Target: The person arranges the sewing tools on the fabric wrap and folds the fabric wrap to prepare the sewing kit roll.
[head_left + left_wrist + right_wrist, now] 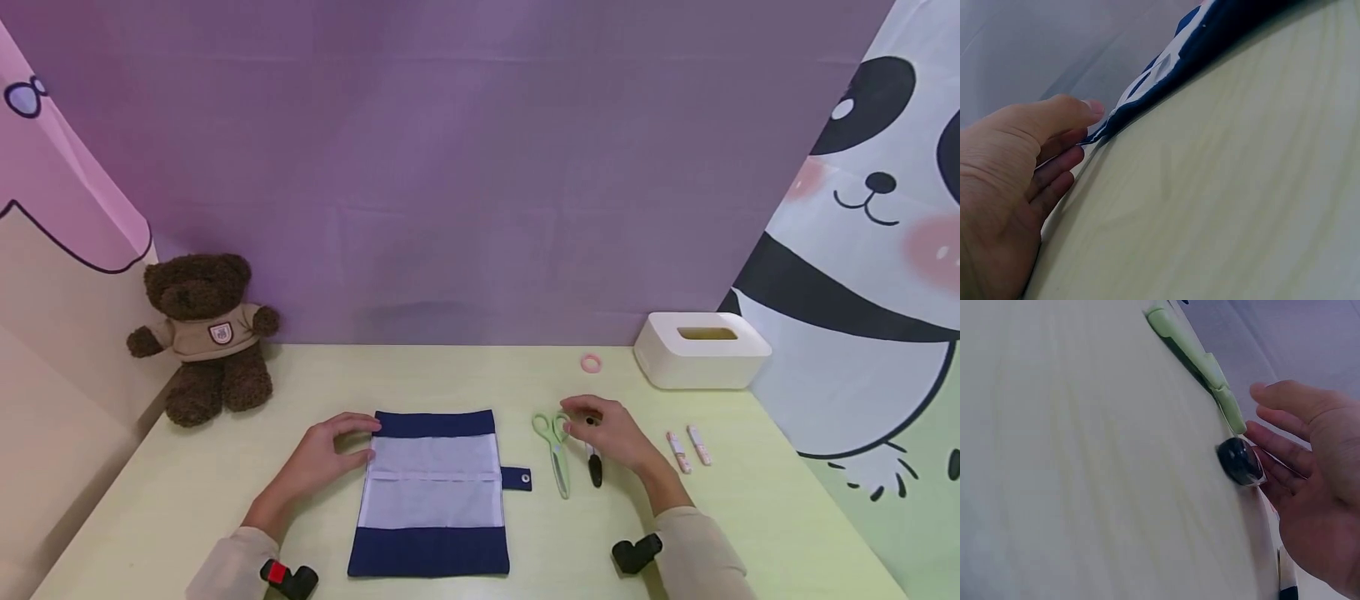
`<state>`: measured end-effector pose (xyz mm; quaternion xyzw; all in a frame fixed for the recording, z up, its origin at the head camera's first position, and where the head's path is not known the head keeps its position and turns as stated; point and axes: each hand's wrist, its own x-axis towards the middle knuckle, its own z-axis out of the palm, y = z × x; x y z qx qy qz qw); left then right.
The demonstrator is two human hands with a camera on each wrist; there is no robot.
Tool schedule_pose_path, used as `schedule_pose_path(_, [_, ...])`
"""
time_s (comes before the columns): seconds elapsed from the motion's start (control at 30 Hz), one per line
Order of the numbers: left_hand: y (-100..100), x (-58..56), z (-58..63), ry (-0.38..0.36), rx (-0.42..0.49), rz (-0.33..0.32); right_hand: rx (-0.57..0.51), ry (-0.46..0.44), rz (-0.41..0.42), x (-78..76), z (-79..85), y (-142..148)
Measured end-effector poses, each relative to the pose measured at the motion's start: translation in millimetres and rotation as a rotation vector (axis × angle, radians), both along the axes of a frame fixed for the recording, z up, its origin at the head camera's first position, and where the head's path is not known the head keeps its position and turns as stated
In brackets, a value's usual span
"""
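A flat fabric organizer (435,458), navy at both ends with pale pockets between, lies spread on the table. Its navy snap tab (516,478) sticks out to the right. My left hand (333,450) is at the organizer's upper left edge, fingers relaxed and fingertips right at the fabric. Pale green scissors (560,471) lie to the right of the organizer, handles away from me. Beside them is a small tool with a black handle (596,471), its far end partly hidden by my right hand (611,429). That hand hovers over both, thumb and fingers apart, holding nothing.
Two small pinkish sticks (678,452) lie right of my right hand. Farther back are a pink tape ring (591,363) and a white tissue box (701,354). A brown teddy bear (217,342) sits at the back left, against the purple backdrop (450,167).
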<state>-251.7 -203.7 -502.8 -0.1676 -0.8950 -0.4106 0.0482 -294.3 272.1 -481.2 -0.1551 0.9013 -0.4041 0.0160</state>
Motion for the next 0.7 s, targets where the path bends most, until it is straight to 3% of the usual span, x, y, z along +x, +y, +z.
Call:
schedule_pose_path(0.5, [-0.7,3.5,-3.8,-0.019,0.004,-0.031,0.047,0.1,0.087,-7.2,-7.5,-1.3])
schedule_pose_path(0.7, [0.0,3.8,-2.8,-0.012,0.004,-0.031,0.053,0.055,0.12,-8.6,-8.4,0.0])
